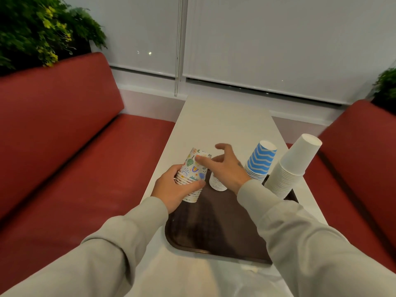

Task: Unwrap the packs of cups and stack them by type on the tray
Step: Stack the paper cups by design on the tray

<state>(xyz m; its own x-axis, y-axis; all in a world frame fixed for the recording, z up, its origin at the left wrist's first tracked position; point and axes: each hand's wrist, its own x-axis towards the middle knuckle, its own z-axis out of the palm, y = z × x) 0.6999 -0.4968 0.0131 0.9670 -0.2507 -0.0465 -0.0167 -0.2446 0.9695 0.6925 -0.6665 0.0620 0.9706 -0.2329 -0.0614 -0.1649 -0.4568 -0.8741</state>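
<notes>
1. The left hand [174, 187] curls round the lower rims of the patterned cup stack [194, 168], which sits upside down at the tray's [214, 232] far left corner.
2. The stack's long axis stands nearly upright.
3. The right hand [227, 166], fingers spread and holding nothing, touches the top cup from the right.

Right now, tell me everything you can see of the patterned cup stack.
The patterned cup stack is nested paper cups, white with colourful doodles of leaves, flowers and a rainbow, upside down and slightly tilted, rims bunched at the bottom. The left hand grips it around those rims; a finger of the right hand touches the top cup. It is at the far left corner of the brown tray; whether it rests there is unclear.
</notes>
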